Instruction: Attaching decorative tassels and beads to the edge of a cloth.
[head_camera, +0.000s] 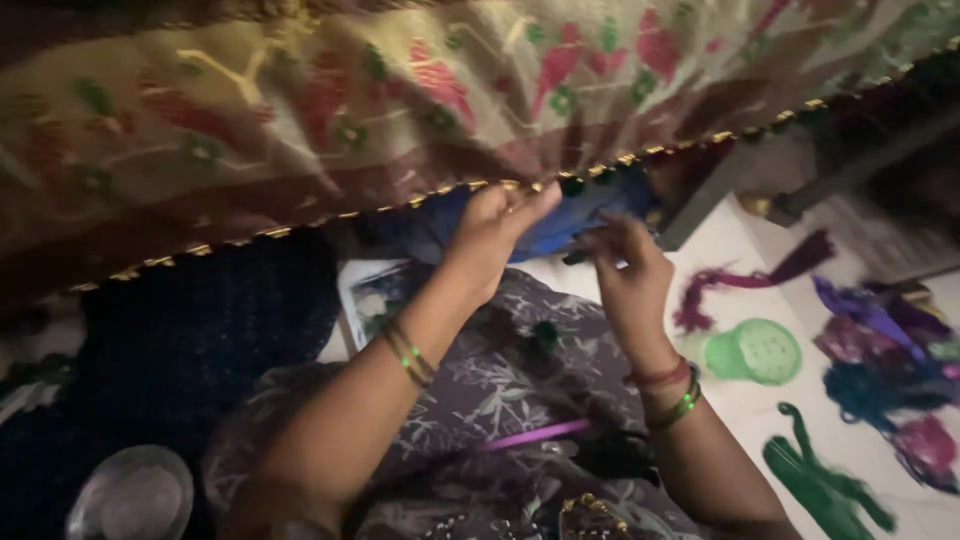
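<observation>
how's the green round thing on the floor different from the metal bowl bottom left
The green round piece is bright green with a dotted, perforated-looking face; the metal bowl is plain, shiny grey. The green piece lies on the pale floor to the right of the right hand; the bowl sits in shadow below the left hand. Both are round.

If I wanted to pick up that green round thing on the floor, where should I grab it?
Grab the green round thing by its rim, coming straight down from above. It looks like a shallow cup lying open on the white floor, apart from the yarn, so probably nothing blocks your fingers there.
</observation>
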